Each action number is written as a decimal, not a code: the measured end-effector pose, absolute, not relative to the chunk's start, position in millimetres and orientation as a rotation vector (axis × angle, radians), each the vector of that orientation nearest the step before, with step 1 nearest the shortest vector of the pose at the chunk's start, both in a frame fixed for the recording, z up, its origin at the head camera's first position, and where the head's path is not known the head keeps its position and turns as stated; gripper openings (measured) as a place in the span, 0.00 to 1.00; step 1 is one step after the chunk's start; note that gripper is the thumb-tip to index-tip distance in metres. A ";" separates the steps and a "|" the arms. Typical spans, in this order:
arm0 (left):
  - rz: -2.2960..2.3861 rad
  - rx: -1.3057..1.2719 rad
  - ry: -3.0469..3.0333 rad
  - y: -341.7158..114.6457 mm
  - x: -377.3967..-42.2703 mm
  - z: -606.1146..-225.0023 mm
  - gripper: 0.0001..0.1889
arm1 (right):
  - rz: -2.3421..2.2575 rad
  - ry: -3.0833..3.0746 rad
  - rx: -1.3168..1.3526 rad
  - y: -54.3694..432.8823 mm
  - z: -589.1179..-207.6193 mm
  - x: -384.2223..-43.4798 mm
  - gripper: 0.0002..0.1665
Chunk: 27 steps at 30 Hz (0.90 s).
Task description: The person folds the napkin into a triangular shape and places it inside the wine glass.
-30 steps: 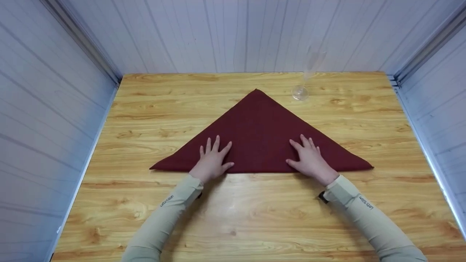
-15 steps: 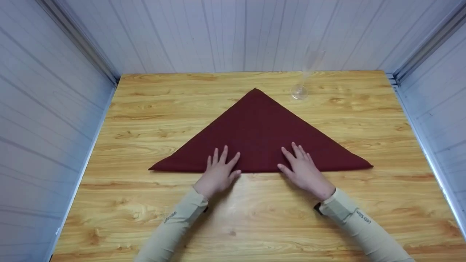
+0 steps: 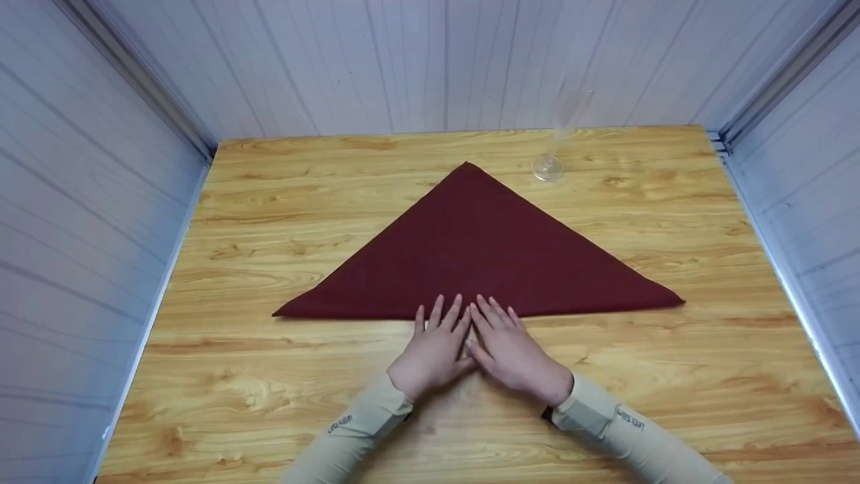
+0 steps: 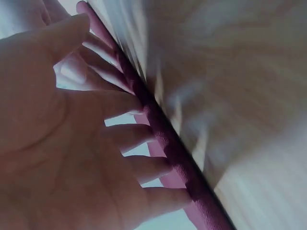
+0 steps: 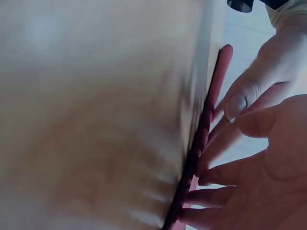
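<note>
A dark red cloth napkin point(image 3: 470, 242), folded into a triangle, lies flat with its peak pointing away and its long folded edge towards me. My left hand point(image 3: 433, 356) has its fingertips on the middle of that edge, the fingers straight and slightly spread. Beside it my right hand point(image 3: 514, 353) touches the same edge with straight fingers. The thumbs and forefingers of the two hands meet or nearly meet. In the left wrist view the fingertips reach the thick fold point(image 4: 165, 134); the right wrist view shows the other fingertips along the fold point(image 5: 194, 153).
A clear, tall stemmed glass point(image 3: 548, 168) stands behind the napkin, right of its peak. The wooden table point(image 3: 235, 390) is bounded by pale panel walls point(image 3: 403, 67) at the back and both sides.
Both hands have slid inwards and towards me, from wide apart on the napkin to side by side at the middle of its near edge. The napkin keeps its triangular shape.
</note>
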<state>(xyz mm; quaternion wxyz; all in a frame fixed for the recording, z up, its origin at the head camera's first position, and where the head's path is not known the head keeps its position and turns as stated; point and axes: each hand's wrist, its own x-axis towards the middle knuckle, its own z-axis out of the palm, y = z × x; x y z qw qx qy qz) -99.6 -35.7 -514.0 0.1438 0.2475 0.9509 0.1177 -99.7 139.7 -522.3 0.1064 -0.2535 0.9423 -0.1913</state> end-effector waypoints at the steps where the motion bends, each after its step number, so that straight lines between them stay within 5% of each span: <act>1: 0.323 0.715 2.749 -35.5 -98.3 -515.1 0.43 | -0.547 2.776 -0.750 138.9 -523.2 -98.6 0.37; 15: 0.339 0.616 2.765 -54.2 -95.8 -521.4 0.44 | -0.535 2.800 -0.687 157.5 -528.2 -98.5 0.42; 27: 0.478 0.233 2.854 -127.1 -94.2 -530.8 0.50 | -0.661 2.851 -0.436 227.6 -531.1 -104.2 0.43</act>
